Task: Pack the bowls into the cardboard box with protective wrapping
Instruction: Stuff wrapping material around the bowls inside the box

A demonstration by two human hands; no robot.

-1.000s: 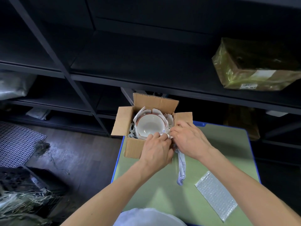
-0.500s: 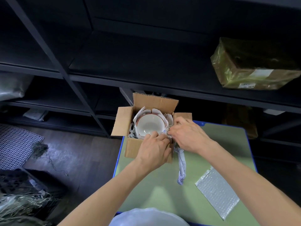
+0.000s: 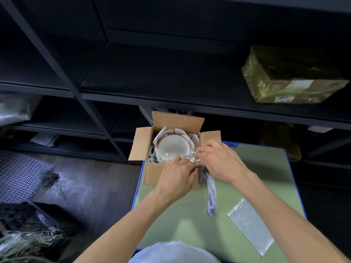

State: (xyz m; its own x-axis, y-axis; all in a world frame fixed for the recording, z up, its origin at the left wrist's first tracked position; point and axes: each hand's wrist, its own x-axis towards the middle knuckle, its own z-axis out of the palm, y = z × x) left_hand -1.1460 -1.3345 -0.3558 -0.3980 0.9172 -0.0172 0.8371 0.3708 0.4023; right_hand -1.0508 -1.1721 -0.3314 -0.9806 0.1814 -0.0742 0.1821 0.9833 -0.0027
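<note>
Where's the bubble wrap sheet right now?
Head view: the bubble wrap sheet lies flat on the green table, on the right side near the person, just right of the trailing paper strip and apart from the cardboard box.

Bare forearms extended forward and converging. Left hand (image 3: pixel 176 177) and right hand (image 3: pixel 222 164), knuckles up and fingers curled, pinch the wrapping (image 3: pixel 192 158) where their fingertips meet.

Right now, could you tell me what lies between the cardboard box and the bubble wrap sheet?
The head view shows a white paper strip trailing from the cardboard box corner; bare green table separates it from the bubble wrap sheet.
</note>
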